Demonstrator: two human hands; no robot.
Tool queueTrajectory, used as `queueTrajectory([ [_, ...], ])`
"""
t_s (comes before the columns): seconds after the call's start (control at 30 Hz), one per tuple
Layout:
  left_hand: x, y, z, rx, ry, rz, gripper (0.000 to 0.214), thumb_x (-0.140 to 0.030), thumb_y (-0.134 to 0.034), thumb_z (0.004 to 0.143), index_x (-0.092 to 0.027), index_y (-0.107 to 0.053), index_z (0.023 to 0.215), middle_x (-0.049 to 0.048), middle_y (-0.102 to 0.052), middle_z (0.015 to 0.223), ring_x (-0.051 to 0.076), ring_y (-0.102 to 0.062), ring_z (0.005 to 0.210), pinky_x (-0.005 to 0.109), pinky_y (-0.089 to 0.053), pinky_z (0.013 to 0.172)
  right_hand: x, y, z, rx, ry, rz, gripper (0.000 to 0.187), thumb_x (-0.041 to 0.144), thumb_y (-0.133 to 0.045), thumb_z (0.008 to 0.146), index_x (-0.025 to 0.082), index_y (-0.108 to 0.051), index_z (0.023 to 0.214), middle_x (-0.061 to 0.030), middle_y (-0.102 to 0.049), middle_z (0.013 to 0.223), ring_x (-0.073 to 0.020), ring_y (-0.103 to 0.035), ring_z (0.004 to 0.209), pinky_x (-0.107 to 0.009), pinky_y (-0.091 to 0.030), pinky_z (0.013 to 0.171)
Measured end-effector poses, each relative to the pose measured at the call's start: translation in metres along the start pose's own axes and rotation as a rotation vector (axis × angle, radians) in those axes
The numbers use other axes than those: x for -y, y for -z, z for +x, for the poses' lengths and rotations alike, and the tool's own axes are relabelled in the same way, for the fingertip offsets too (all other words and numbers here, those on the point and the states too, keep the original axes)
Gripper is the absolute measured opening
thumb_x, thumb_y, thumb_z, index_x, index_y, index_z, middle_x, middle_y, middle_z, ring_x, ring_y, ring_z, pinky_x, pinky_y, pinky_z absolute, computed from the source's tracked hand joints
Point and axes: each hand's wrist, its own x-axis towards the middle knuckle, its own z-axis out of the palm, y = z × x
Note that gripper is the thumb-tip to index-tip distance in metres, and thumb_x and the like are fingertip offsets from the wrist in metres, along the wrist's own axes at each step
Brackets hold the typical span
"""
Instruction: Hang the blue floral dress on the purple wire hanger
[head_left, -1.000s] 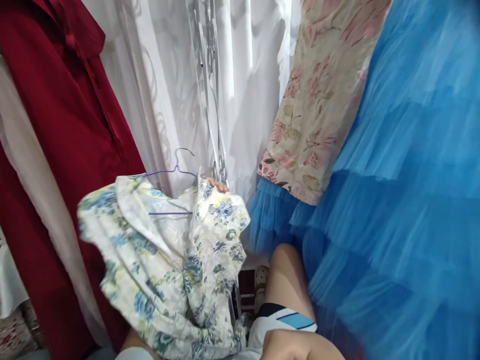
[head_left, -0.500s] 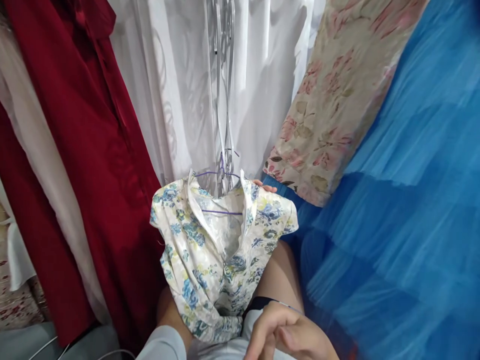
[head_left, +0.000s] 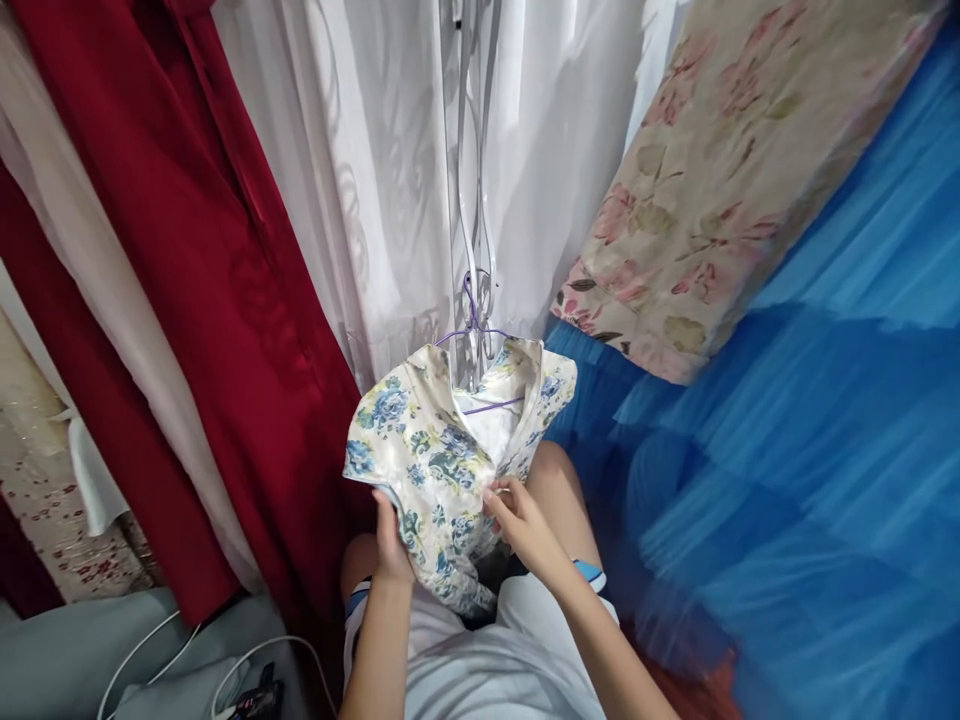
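Before white cloth [head_left: 551, 150], garment [head_left: 439, 460] on hanger [head_left: 493, 406], left hand [head_left: 393, 542] gripping its side, right hand [head_left: 526, 525] pinching its front.

The left forearm [head_left: 384, 645], bare, reaches straight forward, its wrist nearly straight; at the left grip [head_left: 393, 540] the thumb points forward and the fingers are hidden. The right forearm [head_left: 600, 630], also bare, slants inward over the right thigh. At the right grip [head_left: 519, 515], thumb and forefinger close in a pinch, the other fingers bent. The knees [head_left: 559, 478] are spread apart.
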Motion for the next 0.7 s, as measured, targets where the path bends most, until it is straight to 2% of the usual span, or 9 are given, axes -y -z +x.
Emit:
queueTrajectory([
  [0.13,-0.019,-0.027,-0.005,0.162,0.153,-0.14,0.064,-0.044,-0.078,0.072,-0.025,-0.059,0.13,0.0089,-0.067,0.125,0.029,-0.055,0.128,0.043,-0.042,0.11,-0.006,-0.007,0.009,0.056,0.033,-0.01,0.017,0.036,-0.057,0.083,0.02,-0.05,0.08,0.0028,-0.057,0.059,-0.0135,-0.05,0.051,-0.026,-0.039,0.052],
  [0.3,-0.018,-0.034,-0.002,0.074,0.145,-0.164,0.062,-0.035,-0.077,0.074,-0.021,-0.055,0.131,0.0112,-0.065,0.127,0.027,-0.057,0.125,0.04,-0.044,0.107,-0.006,-0.007,0.007,0.098,0.041,-0.053,0.02,0.034,-0.052,0.085,0.021,-0.048,0.07,0.0031,-0.054,0.054,-0.0128,-0.047,0.049,-0.025,-0.035,0.05],
  [0.37,-0.012,-0.027,0.005,-0.055,0.079,-0.09,0.058,-0.036,-0.074,0.076,-0.021,-0.053,0.129,0.0118,-0.064,0.127,0.027,-0.059,0.122,0.039,-0.046,0.104,-0.005,-0.005,0.004,0.077,0.034,-0.079,0.026,0.035,-0.051,0.086,0.022,-0.045,0.065,0.004,-0.049,0.048,-0.0123,-0.044,0.046,-0.025,-0.033,0.048],
  [0.47,-0.007,-0.018,0.011,-0.441,-0.209,0.172,0.053,-0.036,-0.067,0.082,-0.023,-0.046,0.129,0.0124,-0.057,0.132,0.025,-0.056,0.123,0.039,-0.045,0.104,-0.004,0.0,0.001,0.029,-0.006,-0.122,0.033,0.037,-0.05,0.086,0.023,-0.041,0.057,0.0048,-0.043,0.042,-0.0109,-0.038,0.041,-0.025,-0.029,0.046],
  [0.5,-0.007,-0.018,0.01,-0.533,-0.309,0.271,0.05,-0.036,-0.065,0.083,-0.024,-0.045,0.127,0.0125,-0.056,0.131,0.025,-0.055,0.123,0.039,-0.045,0.103,-0.004,0.001,0.0,0.036,-0.018,-0.131,0.034,0.037,-0.051,0.086,0.022,-0.041,0.056,0.0048,-0.043,0.041,-0.0105,-0.037,0.04,-0.025,-0.027,0.046],
  [0.53,-0.006,-0.02,0.006,-0.551,-0.384,0.363,0.045,-0.035,-0.064,0.084,-0.024,-0.046,0.124,0.0124,-0.055,0.129,0.025,-0.055,0.121,0.039,-0.045,0.102,-0.003,0.002,-0.002,0.051,-0.027,-0.135,0.035,0.038,-0.051,0.086,0.022,-0.044,0.057,0.0048,-0.043,0.04,-0.0104,-0.036,0.039,-0.025,-0.026,0.045],
  [0.6,-0.004,-0.03,-0.006,-0.348,-0.435,0.494,0.034,-0.032,-0.063,0.085,-0.024,-0.051,0.116,0.0116,-0.057,0.122,0.026,-0.056,0.116,0.039,-0.045,0.101,-0.002,0.002,-0.006,0.095,-0.03,-0.132,0.033,0.04,-0.052,0.088,0.02,-0.05,0.061,0.0042,-0.046,0.041,-0.0105,-0.036,0.038,-0.024,-0.026,0.045],
  [0.67,0.0,-0.045,-0.021,-0.038,-0.383,0.527,0.026,-0.029,-0.06,0.087,-0.025,-0.055,0.113,0.0104,-0.06,0.117,0.025,-0.058,0.114,0.038,-0.045,0.099,0.0,0.001,-0.012,0.118,-0.01,-0.129,0.033,0.042,-0.056,0.087,0.019,-0.054,0.065,0.0026,-0.051,0.044,-0.0109,-0.041,0.04,-0.024,-0.027,0.045],
  [0.7,0.003,-0.052,-0.026,0.064,-0.336,0.521,0.022,-0.028,-0.057,0.089,-0.025,-0.056,0.111,0.0097,-0.062,0.115,0.024,-0.059,0.111,0.037,-0.046,0.098,0.001,0.0,-0.015,0.126,0.001,-0.126,0.034,0.043,-0.057,0.087,0.018,-0.054,0.064,0.0018,-0.053,0.046,-0.0111,-0.043,0.041,-0.024,-0.028,0.045],
])
